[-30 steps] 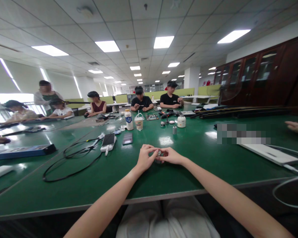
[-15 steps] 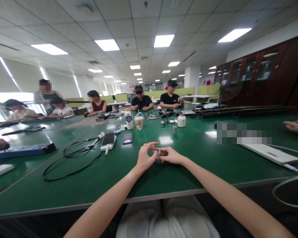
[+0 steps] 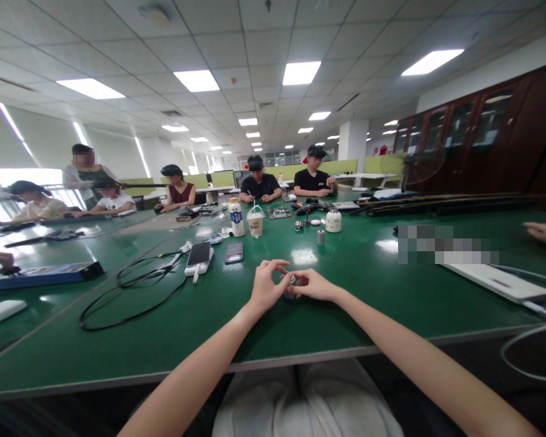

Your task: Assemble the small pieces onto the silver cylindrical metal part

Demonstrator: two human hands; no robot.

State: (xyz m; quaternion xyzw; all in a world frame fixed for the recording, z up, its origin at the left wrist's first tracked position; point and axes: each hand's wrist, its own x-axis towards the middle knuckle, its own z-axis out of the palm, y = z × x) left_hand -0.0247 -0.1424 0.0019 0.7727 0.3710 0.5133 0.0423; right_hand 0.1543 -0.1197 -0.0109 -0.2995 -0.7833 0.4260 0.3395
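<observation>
Both my hands meet over a small silvery round metal part (image 3: 292,292) at the middle of the green table (image 3: 200,340). From the left, my left hand (image 3: 269,285) closes thumb and fingers on its top. My right hand (image 3: 317,285) pinches it from the other side. Fingers cover much of the part, so its exact kind is unclear. Beyond my hands stands a small grey metal cylinder (image 3: 321,237). Near that are a shiny metal piece (image 3: 299,226) and a white jar (image 3: 333,221).
A phone on a white power bank (image 3: 199,260), a dark phone (image 3: 234,252) and a looped black cable (image 3: 131,328) lie left. A bottle (image 3: 236,218) and a cup (image 3: 255,223) stand ahead. At right is a white flat device (image 3: 495,278) with cables. Several people sit around.
My hands stay almost in place around the metal part, with slightly more of its body showing below the fingers. The view has shifted very slightly.
</observation>
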